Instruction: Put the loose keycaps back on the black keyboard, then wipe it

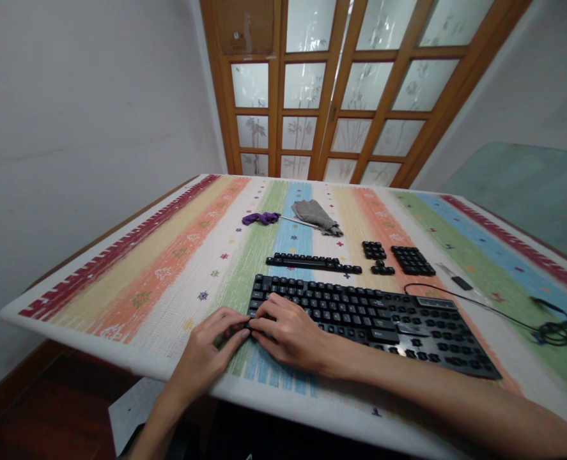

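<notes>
A black keyboard lies at a slant before me. Keycaps cover its left and middle parts, while bare black switches show on its right part. My left hand is at the keyboard's left edge, thumb and fingertips pinched together. My right hand rests over the left end of the keys, its fingertips closed and meeting those of the left hand. Something small and dark shows between the fingertips, too hidden to name. Behind the keyboard sit a long row of keycaps, a block of number keycaps and smaller keycap groups.
A purple cloth on a thin stick and a grey cloth lie farther back. To the right are a small black-handled tool and a coiled cable. A striped tablecloth covers the table; its front edge runs beneath my forearms.
</notes>
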`<control>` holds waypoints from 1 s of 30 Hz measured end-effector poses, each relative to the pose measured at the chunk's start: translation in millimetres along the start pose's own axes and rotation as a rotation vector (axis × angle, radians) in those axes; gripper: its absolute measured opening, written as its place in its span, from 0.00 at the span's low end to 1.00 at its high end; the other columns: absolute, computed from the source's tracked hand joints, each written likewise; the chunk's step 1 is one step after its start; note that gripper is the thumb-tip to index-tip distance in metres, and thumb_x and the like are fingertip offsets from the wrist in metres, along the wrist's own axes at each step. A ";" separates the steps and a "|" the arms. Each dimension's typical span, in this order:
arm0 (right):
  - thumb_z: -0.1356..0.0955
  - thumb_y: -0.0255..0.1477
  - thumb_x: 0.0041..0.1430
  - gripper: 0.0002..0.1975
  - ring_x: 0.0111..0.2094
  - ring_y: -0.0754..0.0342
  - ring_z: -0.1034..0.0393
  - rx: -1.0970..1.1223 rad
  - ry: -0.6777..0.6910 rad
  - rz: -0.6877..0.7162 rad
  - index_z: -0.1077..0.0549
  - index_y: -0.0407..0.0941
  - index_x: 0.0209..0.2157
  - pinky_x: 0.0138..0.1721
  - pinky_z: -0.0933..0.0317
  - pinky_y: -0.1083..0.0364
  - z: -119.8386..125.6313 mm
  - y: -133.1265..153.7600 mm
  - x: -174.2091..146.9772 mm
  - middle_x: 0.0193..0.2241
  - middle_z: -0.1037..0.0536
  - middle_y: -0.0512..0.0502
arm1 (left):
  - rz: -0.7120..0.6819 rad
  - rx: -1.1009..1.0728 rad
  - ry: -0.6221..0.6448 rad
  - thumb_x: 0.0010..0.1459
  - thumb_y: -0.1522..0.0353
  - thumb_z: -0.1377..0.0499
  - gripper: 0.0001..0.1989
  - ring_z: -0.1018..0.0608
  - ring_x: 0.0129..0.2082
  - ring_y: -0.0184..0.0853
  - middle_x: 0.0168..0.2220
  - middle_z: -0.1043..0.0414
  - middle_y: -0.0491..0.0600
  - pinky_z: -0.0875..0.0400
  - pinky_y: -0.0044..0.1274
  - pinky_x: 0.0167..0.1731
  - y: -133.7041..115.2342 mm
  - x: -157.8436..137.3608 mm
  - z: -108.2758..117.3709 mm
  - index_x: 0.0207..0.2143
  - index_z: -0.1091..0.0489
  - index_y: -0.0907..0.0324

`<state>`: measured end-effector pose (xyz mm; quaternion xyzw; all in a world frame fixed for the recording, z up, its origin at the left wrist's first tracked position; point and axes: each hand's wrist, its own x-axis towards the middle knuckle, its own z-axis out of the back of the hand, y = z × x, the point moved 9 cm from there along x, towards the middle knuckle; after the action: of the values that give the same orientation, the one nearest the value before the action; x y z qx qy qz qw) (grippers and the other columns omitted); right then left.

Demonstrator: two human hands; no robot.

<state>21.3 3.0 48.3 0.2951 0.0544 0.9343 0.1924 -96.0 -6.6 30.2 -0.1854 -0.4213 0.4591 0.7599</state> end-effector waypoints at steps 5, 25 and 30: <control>0.34 0.25 0.66 0.09 0.35 0.51 0.36 -0.019 -0.018 0.025 0.24 0.41 0.32 0.37 0.36 0.53 1.3 2.3 0.1 0.33 0.24 0.42 | -0.004 0.002 0.001 0.64 0.70 0.40 0.08 0.22 0.34 0.31 0.36 0.25 0.47 0.26 0.22 0.36 1.0 -0.6 -1.6 0.44 0.24 0.56; 0.34 0.24 0.66 0.09 0.35 0.51 0.37 -0.023 -0.004 0.033 0.25 0.41 0.31 0.36 0.38 0.53 1.5 0.1 -2.3 0.33 0.24 0.42 | -0.006 -0.004 0.019 0.65 0.71 0.41 0.06 0.22 0.36 0.32 0.38 0.24 0.47 0.26 0.22 0.36 0.7 0.2 -6.0 0.43 0.26 0.55; 0.33 0.25 0.66 0.07 0.35 0.52 0.37 -0.029 0.012 0.022 0.24 0.41 0.32 0.36 0.38 0.53 -0.8 -1.2 -1.0 0.34 0.24 0.42 | 0.016 0.013 0.016 0.64 0.70 0.41 0.06 0.23 0.33 0.32 0.36 0.25 0.46 0.26 0.23 0.35 4.1 -0.2 -5.6 0.43 0.26 0.56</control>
<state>22.0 3.8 46.9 0.2872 0.0389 0.9388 0.1860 -93.7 -4.0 24.1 -0.1875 -0.4104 0.4664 0.7608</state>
